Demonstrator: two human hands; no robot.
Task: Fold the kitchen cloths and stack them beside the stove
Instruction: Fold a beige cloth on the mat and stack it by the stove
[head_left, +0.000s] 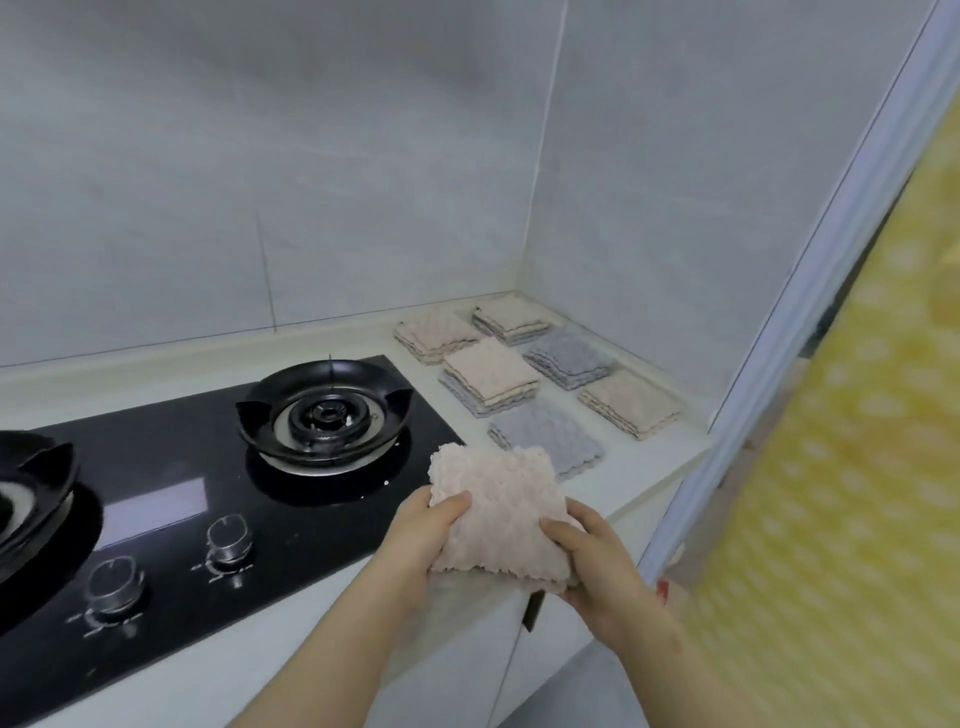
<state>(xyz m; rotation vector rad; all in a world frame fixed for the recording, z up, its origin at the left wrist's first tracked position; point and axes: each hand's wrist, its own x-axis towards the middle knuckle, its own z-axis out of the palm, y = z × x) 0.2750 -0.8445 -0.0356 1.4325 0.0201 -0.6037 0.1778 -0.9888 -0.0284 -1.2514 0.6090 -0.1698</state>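
Stage: judged late | Done: six folded piles (491, 382) on tabletop (649, 467), beside stove (208, 467) | In hand: folded pink cloth (498, 514) over tabletop front edge, pinched by left grip (421, 545) and right grip (597, 566) | Left: setting it on a pile.

Stove (260, 499) sitting on counter (649, 462), cloth stacks (491, 382) lying right of it, held cloth (498, 514) hanging before them between left hand (421, 540) and right hand (592, 561)

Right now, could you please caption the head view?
Left hand and right hand hold a pink cloth beside the stove.
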